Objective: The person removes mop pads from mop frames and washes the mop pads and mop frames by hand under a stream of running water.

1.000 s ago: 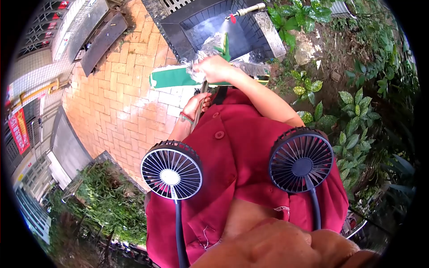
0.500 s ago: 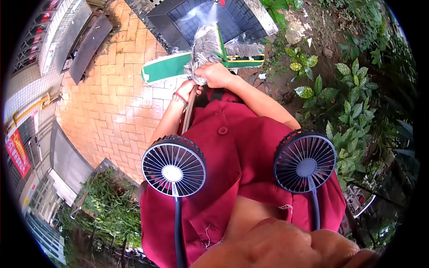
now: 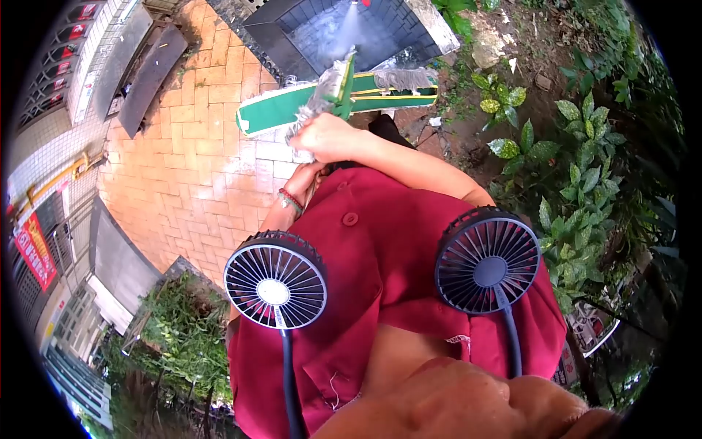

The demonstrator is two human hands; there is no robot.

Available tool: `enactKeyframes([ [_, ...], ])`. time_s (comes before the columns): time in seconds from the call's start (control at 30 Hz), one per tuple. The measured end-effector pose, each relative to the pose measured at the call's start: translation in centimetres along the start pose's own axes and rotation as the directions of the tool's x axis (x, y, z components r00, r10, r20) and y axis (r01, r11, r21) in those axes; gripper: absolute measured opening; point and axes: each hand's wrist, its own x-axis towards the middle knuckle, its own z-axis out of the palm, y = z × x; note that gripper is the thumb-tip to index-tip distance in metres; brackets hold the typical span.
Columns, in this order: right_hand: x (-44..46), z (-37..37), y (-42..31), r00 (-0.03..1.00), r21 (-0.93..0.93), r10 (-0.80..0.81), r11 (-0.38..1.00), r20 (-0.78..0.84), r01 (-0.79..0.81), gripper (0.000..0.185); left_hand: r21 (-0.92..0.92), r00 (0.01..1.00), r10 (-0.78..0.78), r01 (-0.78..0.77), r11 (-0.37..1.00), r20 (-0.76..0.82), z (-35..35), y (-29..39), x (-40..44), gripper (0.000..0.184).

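A flat mop (image 3: 281, 106) with green panels and a wet grey fringe lies across the near rim of a dark tiled basin (image 3: 267, 51). My right hand (image 3: 325, 139) is closed around the bunched grey fringe, with a green flap standing up beyond it. Just below it, my left hand (image 3: 303, 181), with a red bracelet at the wrist, is wrapped round the mop's handle, which is mostly hidden. Water sprays from a tap with a red part (image 3: 365, 3) into the basin, close to the fringe's tip.
Orange brick paving (image 3: 197, 154) stretches to the left, with a dark bench-like slab (image 3: 152, 80) beyond. Leafy plants (image 3: 578, 175) and soil are on the right. Two neck-fan heads (image 3: 274, 282) hang before my maroon shirt.
My right hand has slid down the fringe towards me and to the left, squeezing it narrower. The fringe's end has drawn back from the spray, and my left hand has come nearer my body.
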Motion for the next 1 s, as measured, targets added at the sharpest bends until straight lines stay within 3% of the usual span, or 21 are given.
enactKeyframes([
  [0.1, 1.7, -1.1, 0.6, 0.999, 0.025, -0.015, 1.0, 0.032, 0.014, 0.016, -0.109, 0.998, 0.023, -0.017, 0.994, 0.051, 0.9, 0.6, 0.1, 0.013],
  [0.17, 3.6, -1.2, 1.8, 0.997, 0.052, -0.036, 0.998, 0.068, 0.032, 0.016, -0.055, 0.999, -0.035, 0.036, 0.998, 0.021, 1.0, 1.2, 0.1, 0.014],
  [0.27, 7.6, -2.9, 2.1, 0.944, -0.012, -0.047, 0.998, 0.328, 0.054, 0.012, 0.059, 0.992, -0.123, 0.124, 0.99, -0.031, 0.7, 2.0, 1.3, 0.017],
  [0.33, 10.5, -3.5, 2.0, 0.918, 0.029, -0.116, 0.993, 0.38, 0.114, 0.01, 0.149, 0.985, -0.093, 0.115, 0.982, -0.148, 0.8, 2.6, 3.1, 0.018],
  [0.37, 12.3, -2.1, 2.0, 0.91, 0.014, -0.133, 0.99, 0.392, 0.138, 0.013, 0.215, 0.993, -0.069, 0.088, 0.973, -0.091, -0.3, 2.6, 5.2, 0.019],
  [0.43, 14.1, 1.2, 2.2, 0.895, -0.016, -0.16, 0.983, 0.417, 0.184, 0.02, 0.213, 0.967, -0.032, 0.088, 0.973, -0.252, 0.6, 3.5, 8.5, 0.026],
  [0.47, 13.1, 0.7, 2.2, 0.961, 0.069, -0.21, 0.977, 0.179, 0.201, 0.024, 0.262, 0.952, -0.01, 0.095, 0.96, -0.307, 0.4, 3.9, 9.9, 0.026],
  [0.53, 9.5, -2.0, 2.6, 0.926, 0.199, -0.214, 0.938, -0.312, 0.284, 0.032, 0.435, 0.904, 0.065, 0.14, 0.89, -0.423, 0.0, 3.9, 12.4, 0.027],
  [0.57, 8.2, -2.0, 3.5, 0.968, 0.292, -0.109, 0.941, -0.224, 0.174, 0.041, 0.547, 0.871, 0.122, 0.185, 0.816, -0.477, -0.6, 3.7, 13.7, 0.028],
  [0.6, 6.0, -1.9, 5.2, 0.933, 0.32, -0.016, 0.937, -0.358, 0.139, 0.039, 0.654, 0.836, 0.187, 0.243, 0.717, -0.516, -1.5, 3.2, 15.0, 0.028],
  [0.63, 3.7, -1.5, 7.8, 0.941, 0.338, 0.082, 0.94, -0.33, 0.037, 0.04, 0.726, 0.795, 0.246, 0.316, 0.611, -0.554, -2.3, 3.2, 16.1, 0.029],
  [0.67, 0.9, 1.4, 11.4, 0.879, 0.459, 0.213, 0.888, -0.426, 0.008, 0.031, 0.77, 0.78, 0.279, 0.367, 0.522, -0.561, -3.4, 3.0, 16.7, 0.029],
  [0.7, -2.7, 1.4, 14.0, 0.916, 0.514, 0.39, 0.806, -0.092, -0.292, 0.044, 0.801, 0.782, 0.292, 0.398, 0.446, -0.551, -4.4, 3.5, 17.1, 0.03],
  [0.73, -6.5, 1.8, 16.0, 0.869, 0.438, 0.491, 0.795, -0.061, -0.419, 0.038, 0.84, 0.823, 0.257, 0.404, 0.363, -0.507, -5.3, 4.6, 17.0, 0.026],
  [0.77, -9.9, 2.9, 18.1, 0.751, 0.329, 0.651, 0.689, 0.11, -0.646, 0.029, 0.834, 0.842, 0.214, 0.394, 0.386, -0.496, -2.5, 7.5, 14.1, 0.019],
  [0.8, -12.7, 5.6, 21.0, 0.633, 0.203, 0.74, 0.6, 0.225, -0.774, 0.024, 0.845, 0.852, 0.192, 0.404, 0.35, -0.487, -2.3, 8.7, 13.2, 0.018],
  [0.87, -17.9, 7.9, 22.8, 0.574, 0.306, 0.806, 0.516, 0.143, -0.8, 0.018, 0.82, 0.894, 0.155, 0.302, 0.486, -0.421, -9.3, 6.7, 15.3, 0.015],
  [0.9, -18.6, 7.7, 22.6, 0.451, 0.437, 0.854, 0.312, 0.261, -0.844, 0.017, 0.718, 0.926, 0.113, 0.199, 0.667, -0.361, -9.7, 6.7, 13.8, 0.013],
  [0.93, -19.1, 7.6, 22.2, 0.334, 0.531, 0.857, 0.085, 0.393, -0.843, 0.015, 0.624, 0.927, 0.06, 0.2, 0.756, -0.37, -9.9, 6.4, 12.3, 0.014],
  [0.97, -19.0, 7.5, 21.6, 0.234, 0.581, 0.815, -0.149, 0.531, -0.8, 0.014, 0.517, 0.928, 0.006, 0.202, 0.832, -0.373, -9.9, 6.2, 10.8, 0.017],
  [1.0, -18.7, 7.9, 20.9, 0.197, 0.664, 0.756, -0.38, 0.624, -0.644, 0.015, 0.53, 0.923, -0.041, 0.256, 0.809, -0.383, -8.9, 6.5, 8.6, 0.021],
])
